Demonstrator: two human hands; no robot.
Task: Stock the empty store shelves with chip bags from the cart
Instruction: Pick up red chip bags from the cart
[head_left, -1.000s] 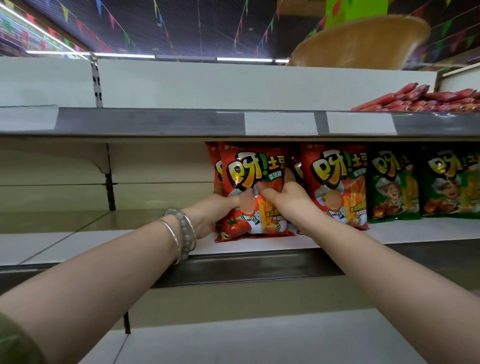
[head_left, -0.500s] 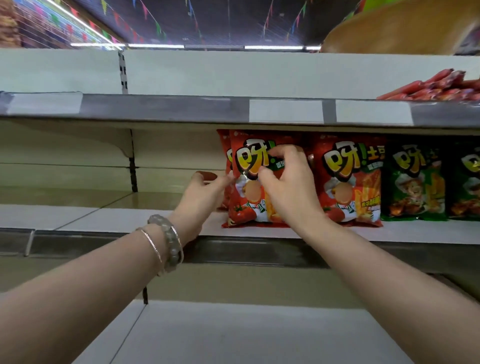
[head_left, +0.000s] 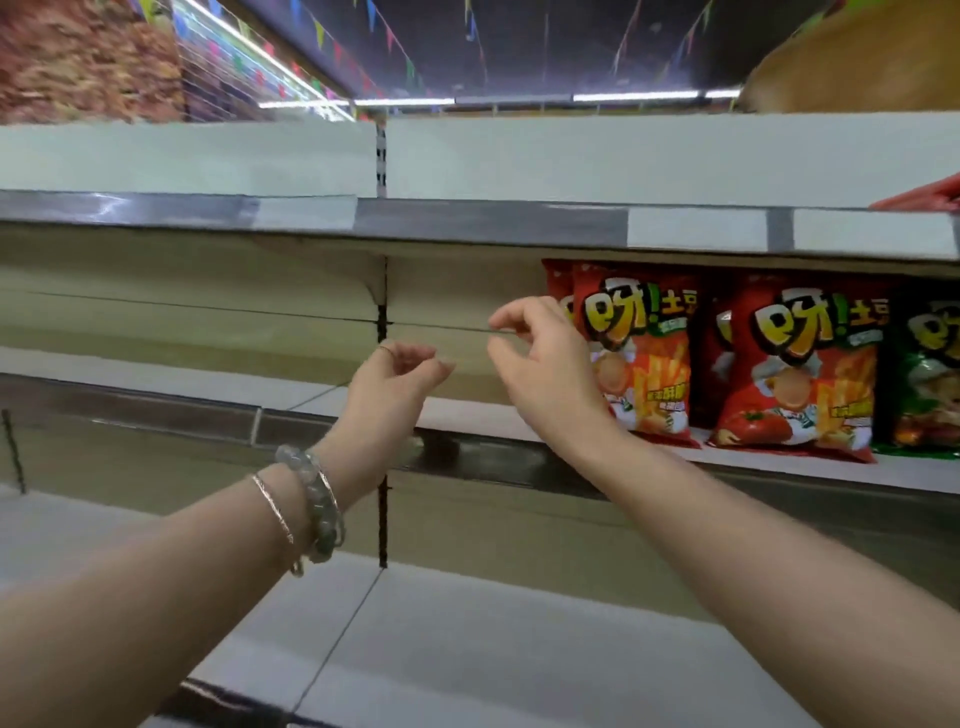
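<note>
On the middle shelf (head_left: 467, 415), red chip bags (head_left: 639, 358) stand upright beside a green bag (head_left: 930, 389). Left hand (head_left: 387, 384) and right hand (head_left: 545, 364), loosely curled and empty, have left the front bag.

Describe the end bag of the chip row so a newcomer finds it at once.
Look at the middle shelf, stocked only on its right side. From the right, the row there runs green bag, red bag, then the end red bag, beside the right hand. Only it has bare shelf to its left.
</note>
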